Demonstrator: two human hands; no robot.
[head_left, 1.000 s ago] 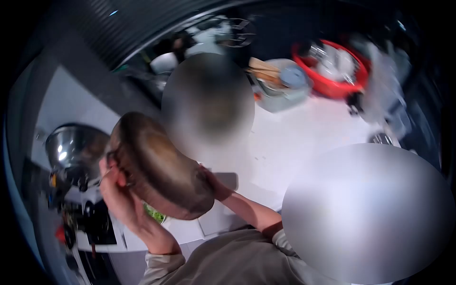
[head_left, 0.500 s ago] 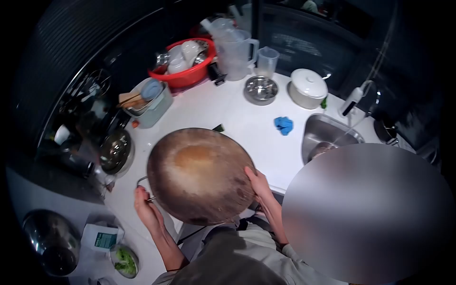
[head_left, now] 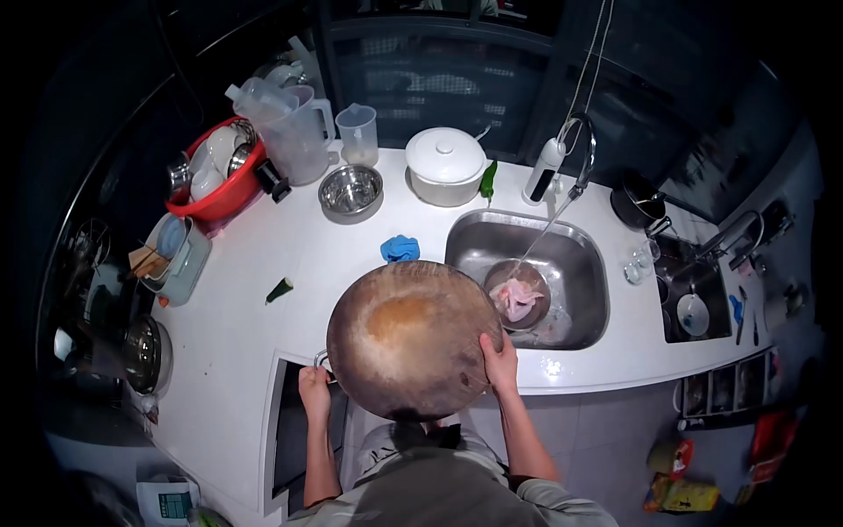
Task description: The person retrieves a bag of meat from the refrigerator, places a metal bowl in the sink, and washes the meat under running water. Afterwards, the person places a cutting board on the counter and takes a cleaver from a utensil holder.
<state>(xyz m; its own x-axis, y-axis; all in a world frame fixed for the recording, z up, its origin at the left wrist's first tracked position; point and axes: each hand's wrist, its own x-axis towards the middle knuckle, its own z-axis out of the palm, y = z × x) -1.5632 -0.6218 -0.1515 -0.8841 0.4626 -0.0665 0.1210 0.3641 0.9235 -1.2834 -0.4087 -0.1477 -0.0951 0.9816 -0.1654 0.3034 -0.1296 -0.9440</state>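
Observation:
A thick round wooden cutting board [head_left: 417, 342], brown with a paler patch, is in front of my body at the counter edge. My left hand [head_left: 313, 386] is closed round the metal handle [head_left: 321, 362] on its left side. With the thumb on its face, my right hand [head_left: 500, 358] grips the right rim; those fingers are partly hidden behind it. Just beyond the board lies a blue cloth [head_left: 400, 249]. To its right, water runs from the faucet [head_left: 580, 180] onto raw meat [head_left: 516, 300] in a bowl inside the sink [head_left: 599, 307].
Along the back stand a red basin [head_left: 230, 195] of dishes, plastic pitchers [head_left: 303, 140], a metal bowl [head_left: 350, 191] and a white lidded pot [head_left: 445, 167]. A green vegetable piece [head_left: 279, 291] lies on the left counter [head_left: 228, 351]. A second sink [head_left: 716, 316] is at right.
My view and body have turned right, and the board has come along in both hands. Both sinks now show fully, and the blurred shape at the right is gone.

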